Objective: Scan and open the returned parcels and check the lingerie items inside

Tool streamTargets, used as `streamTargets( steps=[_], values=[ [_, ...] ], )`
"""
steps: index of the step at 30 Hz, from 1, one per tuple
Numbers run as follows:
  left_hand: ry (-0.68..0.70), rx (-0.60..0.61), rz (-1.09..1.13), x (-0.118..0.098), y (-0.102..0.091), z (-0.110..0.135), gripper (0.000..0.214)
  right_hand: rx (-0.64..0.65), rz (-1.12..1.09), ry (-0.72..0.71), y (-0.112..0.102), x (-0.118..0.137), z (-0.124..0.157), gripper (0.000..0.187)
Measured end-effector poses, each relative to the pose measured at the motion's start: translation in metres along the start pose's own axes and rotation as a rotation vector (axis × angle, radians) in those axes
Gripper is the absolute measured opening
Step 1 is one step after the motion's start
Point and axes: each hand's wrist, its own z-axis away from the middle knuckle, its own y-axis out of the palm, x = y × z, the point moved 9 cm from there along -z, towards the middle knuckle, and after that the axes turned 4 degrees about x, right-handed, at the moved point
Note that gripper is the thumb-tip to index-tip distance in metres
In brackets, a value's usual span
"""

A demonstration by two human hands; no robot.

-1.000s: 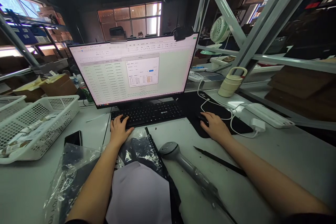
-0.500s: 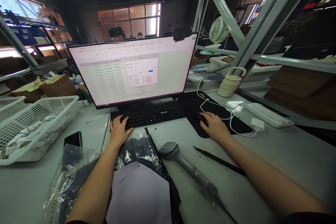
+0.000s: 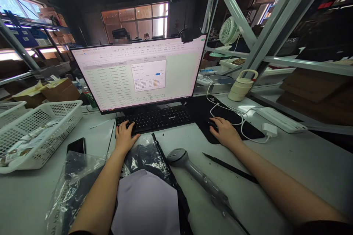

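My left hand rests with fingers spread on the left end of a black keyboard. On a black mouse pad, my right hand curls over a dark computer mouse, mostly hidden beneath the palm and fingers. A monitor behind the keyboard displays a spreadsheet with a dialog window. Between my forearms lie a grey barcode scanner, a slim black pointed tool and a clear plastic package with dark contents.
White perforated baskets stand at the left, near a phone and plastic bag. At the right are a cream bottle, a power strip and white cables. A pale rounded object covers the bottom centre.
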Motion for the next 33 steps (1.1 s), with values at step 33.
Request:
streamTargets(
  steps=[33],
  values=[
    [-0.006, 0.015, 0.007, -0.0029, -0.0034, 0.0009, 0.058, 0.009, 0.035, -0.01, -0.0022, 0.0029, -0.0001, 0.041]
  ],
)
